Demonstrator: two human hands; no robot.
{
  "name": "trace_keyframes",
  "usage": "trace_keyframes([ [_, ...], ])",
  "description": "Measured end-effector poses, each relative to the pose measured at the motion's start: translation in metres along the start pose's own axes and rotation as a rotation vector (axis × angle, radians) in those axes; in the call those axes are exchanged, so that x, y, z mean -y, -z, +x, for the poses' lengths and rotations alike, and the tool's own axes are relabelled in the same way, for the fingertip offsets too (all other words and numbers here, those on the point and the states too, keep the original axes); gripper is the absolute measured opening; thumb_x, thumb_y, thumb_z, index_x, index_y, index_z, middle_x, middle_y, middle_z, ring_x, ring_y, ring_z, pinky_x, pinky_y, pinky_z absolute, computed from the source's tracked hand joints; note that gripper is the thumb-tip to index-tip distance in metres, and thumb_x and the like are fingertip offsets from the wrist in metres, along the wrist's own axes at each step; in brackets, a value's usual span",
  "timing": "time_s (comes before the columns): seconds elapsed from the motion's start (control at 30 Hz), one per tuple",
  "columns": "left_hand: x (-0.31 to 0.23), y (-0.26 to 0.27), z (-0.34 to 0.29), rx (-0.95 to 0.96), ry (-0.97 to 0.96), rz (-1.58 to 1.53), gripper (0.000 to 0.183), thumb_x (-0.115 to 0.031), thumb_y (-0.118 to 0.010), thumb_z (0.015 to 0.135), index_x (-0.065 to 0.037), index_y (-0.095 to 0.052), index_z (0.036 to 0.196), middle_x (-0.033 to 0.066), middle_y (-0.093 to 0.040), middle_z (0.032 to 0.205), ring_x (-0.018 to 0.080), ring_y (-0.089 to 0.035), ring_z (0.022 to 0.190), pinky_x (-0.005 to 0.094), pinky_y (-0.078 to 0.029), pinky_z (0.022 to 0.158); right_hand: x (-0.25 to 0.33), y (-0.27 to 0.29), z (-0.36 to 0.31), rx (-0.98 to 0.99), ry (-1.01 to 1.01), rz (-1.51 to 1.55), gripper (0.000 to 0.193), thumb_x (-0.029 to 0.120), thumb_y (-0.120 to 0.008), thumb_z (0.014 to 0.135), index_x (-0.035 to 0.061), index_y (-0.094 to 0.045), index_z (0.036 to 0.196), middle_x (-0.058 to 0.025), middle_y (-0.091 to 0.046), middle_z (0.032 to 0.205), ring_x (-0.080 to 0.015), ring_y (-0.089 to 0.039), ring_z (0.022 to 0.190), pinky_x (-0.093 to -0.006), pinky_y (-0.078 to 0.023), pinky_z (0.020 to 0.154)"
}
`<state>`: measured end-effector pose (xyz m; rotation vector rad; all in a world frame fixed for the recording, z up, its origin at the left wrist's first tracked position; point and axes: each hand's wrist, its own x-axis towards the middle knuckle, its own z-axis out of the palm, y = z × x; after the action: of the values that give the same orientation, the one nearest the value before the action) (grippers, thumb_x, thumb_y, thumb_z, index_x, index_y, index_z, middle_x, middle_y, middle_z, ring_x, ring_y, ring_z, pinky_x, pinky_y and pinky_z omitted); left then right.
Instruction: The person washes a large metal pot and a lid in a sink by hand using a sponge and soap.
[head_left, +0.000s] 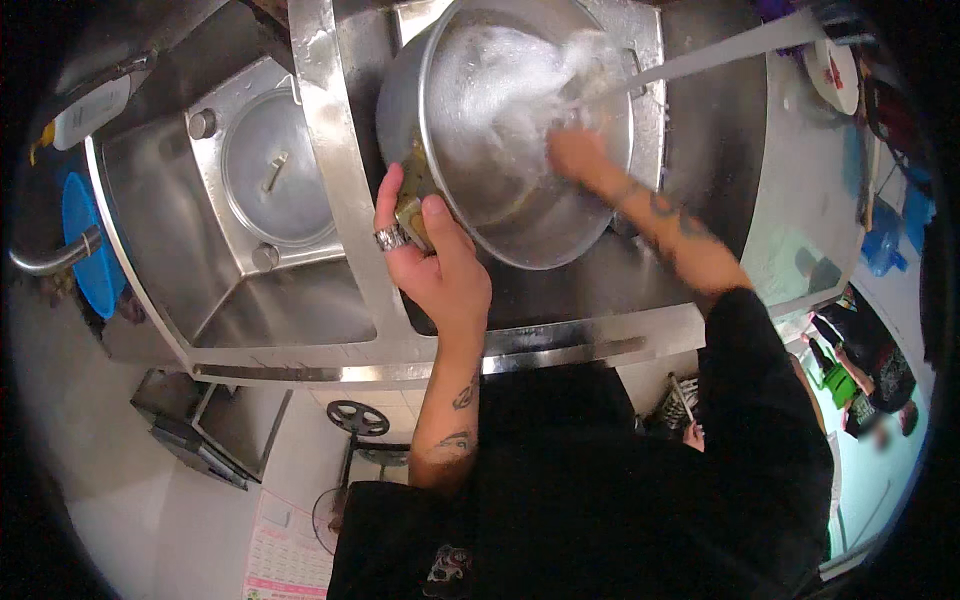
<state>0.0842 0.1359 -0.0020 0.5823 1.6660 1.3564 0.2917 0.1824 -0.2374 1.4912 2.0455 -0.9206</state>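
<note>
A large metal pot lies tilted in the right sink basin, its mouth turned toward me. A stream of water enters from the upper right and splashes white inside it. My left hand, with a wide ring on one finger, is at the pot's near left side. Its thumb and fingers close round a greenish-brown block that looks like a sponge, close against the pot wall. My right hand reaches into the pot amid the splashing water; motion blurs its fingers, and any held thing is hidden.
A round metal lid lies in the left sink basin. Beyond are a white bottle, a blue tub and a curved faucet. A white plate is at right. Another person appears farther off.
</note>
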Motion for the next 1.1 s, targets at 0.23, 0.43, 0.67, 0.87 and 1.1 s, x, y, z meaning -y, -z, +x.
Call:
trace_keyframes([
  [0.23,0.010,0.007,-0.005,-0.020,-0.116,0.116,0.028,-0.007,-0.053,0.095,0.002,-0.049,0.121,0.0090,-0.058,0.105,0.0099,-0.054,0.080,0.0217,-0.045,0.070,0.041,0.000,-0.062,0.247,0.315,0.249,0.042,0.050,-0.062,0.083,0.0133,-0.064,0.103,-0.0120,-0.066,0.090,-0.0338,-0.064,0.086,-0.0433,-0.049,0.073],
  [0.43,0.021,0.003,-0.014,-0.017,-0.406,0.170,0.018,0.001,-0.060,0.089,0.003,-0.056,0.106,0.0119,-0.062,0.099,0.0144,-0.061,0.084,0.0246,-0.049,0.073,-0.045,0.022,0.029,-0.343,0.069,-0.592,0.032,0.032,-0.050,0.089,0.0139,-0.063,0.113,-0.0112,-0.064,0.111,-0.0263,-0.058,0.109,-0.0433,-0.044,0.087],
  [0.67,0.016,-0.009,0.011,-0.048,-0.580,0.235,0.013,0.005,-0.063,0.085,0.003,-0.059,0.097,0.0120,-0.064,0.095,0.0158,-0.062,0.080,0.0252,-0.050,0.072,0.016,0.002,0.022,-0.366,0.140,0.031,0.041,0.023,-0.062,0.077,0.0050,-0.060,0.113,-0.0166,-0.065,0.101,-0.0343,-0.061,0.099,-0.0455,-0.047,0.084],
  [0.87,0.008,-0.009,0.013,0.029,-0.514,0.196,0.017,-0.004,-0.061,0.090,0.000,-0.053,0.105,0.0093,-0.059,0.098,0.0118,-0.057,0.085,0.0244,-0.048,0.075,0.101,-0.016,-0.048,-0.011,0.223,0.701,0.043,0.046,-0.063,0.083,0.0065,-0.066,0.099,-0.0177,-0.069,0.092,-0.0355,-0.066,0.088,-0.0455,-0.050,0.075],
  [1.1,0.013,-0.010,0.015,-0.053,-0.566,0.196,0.009,0.002,-0.059,0.089,0.003,-0.058,0.098,0.0107,-0.063,0.092,0.0151,-0.061,0.079,0.0254,-0.050,0.069,0.028,0.027,-0.025,-0.055,0.070,-0.045,0.036,0.044,-0.064,0.082,0.0085,-0.065,0.087,-0.0141,-0.066,0.073,-0.0341,-0.065,0.071,-0.0442,-0.048,0.063],
])
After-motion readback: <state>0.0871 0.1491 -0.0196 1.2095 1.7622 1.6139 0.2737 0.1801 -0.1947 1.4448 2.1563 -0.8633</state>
